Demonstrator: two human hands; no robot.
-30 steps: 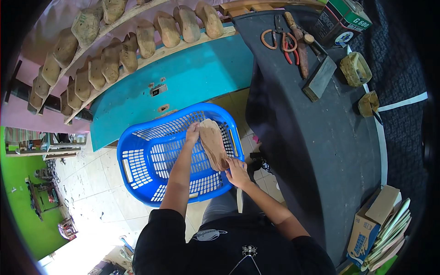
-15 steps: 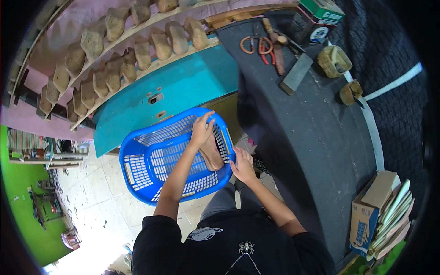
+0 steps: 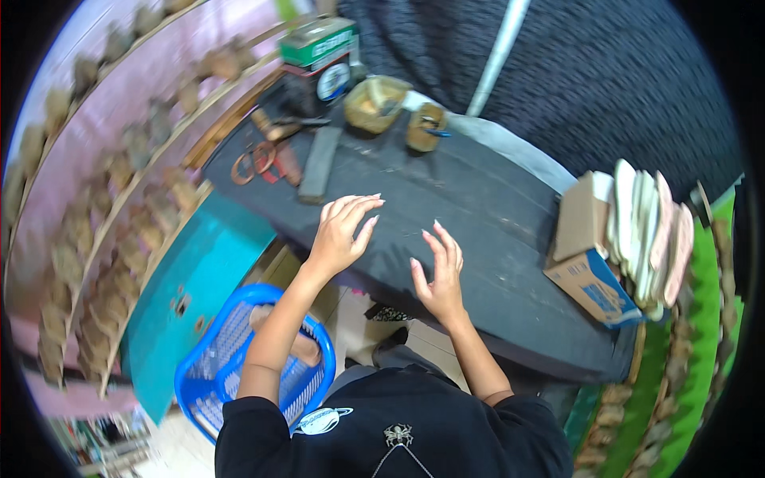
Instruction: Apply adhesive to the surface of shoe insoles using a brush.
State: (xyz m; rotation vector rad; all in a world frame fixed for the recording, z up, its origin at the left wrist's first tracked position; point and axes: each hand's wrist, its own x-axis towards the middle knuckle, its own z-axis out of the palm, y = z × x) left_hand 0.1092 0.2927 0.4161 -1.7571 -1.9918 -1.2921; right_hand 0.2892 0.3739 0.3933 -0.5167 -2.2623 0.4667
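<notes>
Two hands, the left (image 3: 339,237) and the right (image 3: 441,287), are apart over one dark table (image 3: 494,271), fingers loosely spread and thumbs away from them. Beside the table, partly behind the left forearm (image 3: 277,338), is one blue basket (image 3: 256,293) with a wooden shoe form (image 3: 305,350) inside — the arm hides too much to tell whether it is one piece or two. Past the left fingertips lie one grey block (image 3: 319,163), one pair of scissors (image 3: 253,165) and one hammer (image 3: 275,130). Further back stand two small tubs (image 3: 370,115) and one green-topped tin (image 3: 320,49). At the table's right end, one cardboard box (image 3: 578,215) holds several flat pads (image 3: 625,211), overlapping too much to count. Three shelves (image 3: 169,135) at far left hold blurred wooden forms (image 3: 119,171).
</notes>
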